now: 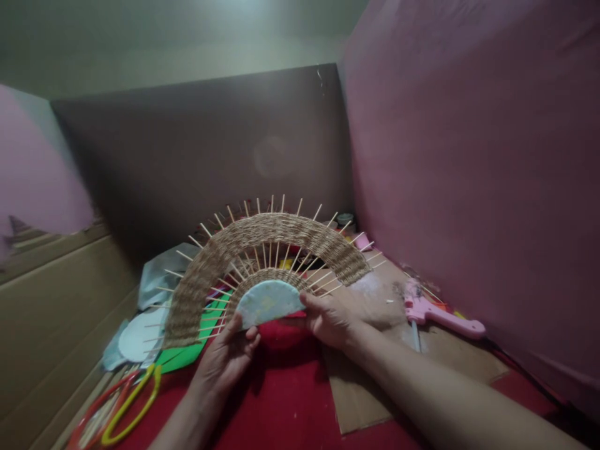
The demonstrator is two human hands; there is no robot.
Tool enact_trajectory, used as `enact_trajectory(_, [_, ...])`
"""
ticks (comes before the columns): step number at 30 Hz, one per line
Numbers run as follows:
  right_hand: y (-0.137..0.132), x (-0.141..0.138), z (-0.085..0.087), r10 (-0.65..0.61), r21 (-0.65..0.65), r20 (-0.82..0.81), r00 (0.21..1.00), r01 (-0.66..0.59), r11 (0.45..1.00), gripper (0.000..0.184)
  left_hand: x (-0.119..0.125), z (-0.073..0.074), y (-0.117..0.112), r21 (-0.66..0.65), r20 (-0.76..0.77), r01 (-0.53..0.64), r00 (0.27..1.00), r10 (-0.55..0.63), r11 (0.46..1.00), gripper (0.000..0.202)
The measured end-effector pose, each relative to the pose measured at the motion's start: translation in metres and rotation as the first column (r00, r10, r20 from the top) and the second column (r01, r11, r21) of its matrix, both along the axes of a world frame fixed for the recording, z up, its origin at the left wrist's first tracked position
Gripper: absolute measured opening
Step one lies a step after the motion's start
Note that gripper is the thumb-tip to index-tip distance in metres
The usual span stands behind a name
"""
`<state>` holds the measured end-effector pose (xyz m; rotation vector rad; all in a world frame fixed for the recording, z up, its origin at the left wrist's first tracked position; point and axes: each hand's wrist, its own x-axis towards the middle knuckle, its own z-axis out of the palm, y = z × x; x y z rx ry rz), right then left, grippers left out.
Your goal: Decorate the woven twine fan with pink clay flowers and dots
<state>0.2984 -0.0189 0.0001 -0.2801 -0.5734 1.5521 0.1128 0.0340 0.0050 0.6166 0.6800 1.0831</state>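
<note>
I hold up a half-round woven fan piece (272, 240): thin wooden sticks fan out from a pale blue half-disc (269, 303), with brown twine woven in two arched bands across them. My left hand (229, 359) grips the lower left edge of the half-disc, thumb on its face. My right hand (335, 319) pinches the right edge of the half-disc, fingers closed on it. The piece stands upright above a red cloth (281, 400).
A pink glue gun (438, 315) lies on a brown board (370, 387) at the right. Red and yellow-handled scissors (119, 406) lie at lower left, beside a white disc (140, 337) and green sheet (187, 353). Pink fabric walls stand close at right.
</note>
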Motion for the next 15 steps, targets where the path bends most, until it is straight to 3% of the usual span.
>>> enact_trajectory(4, [-0.002,0.002,0.004,-0.104,-0.048,0.023,0.994,0.105,0.993,0.038,-0.005,0.011,0.000,-0.043,0.023,-0.073,0.997,0.074,0.996,0.027])
enact_trajectory(7, [0.006,0.017,0.000,-0.256,-0.144,0.029,0.966,0.257,0.956,0.021,-0.010,0.018,0.001,-0.050,0.048,-0.113,0.992,0.116,0.992,0.028])
enact_trajectory(9, [0.014,0.034,-0.002,-0.379,-0.206,0.051,0.924,0.381,0.902,0.019,-0.013,0.021,0.003,-0.044,0.064,-0.140,0.988,0.143,0.989,0.029])
enact_trajectory(11, [0.019,0.052,0.000,-0.505,-0.247,0.076,0.860,0.507,0.826,0.031,-0.015,0.022,0.005,-0.040,0.070,-0.150,0.986,0.153,0.988,0.029])
enact_trajectory(15, [0.019,0.071,0.012,-0.662,-0.226,0.117,0.741,0.669,0.708,0.032,-0.016,0.022,0.007,-0.043,0.069,-0.147,0.986,0.150,0.988,0.029])
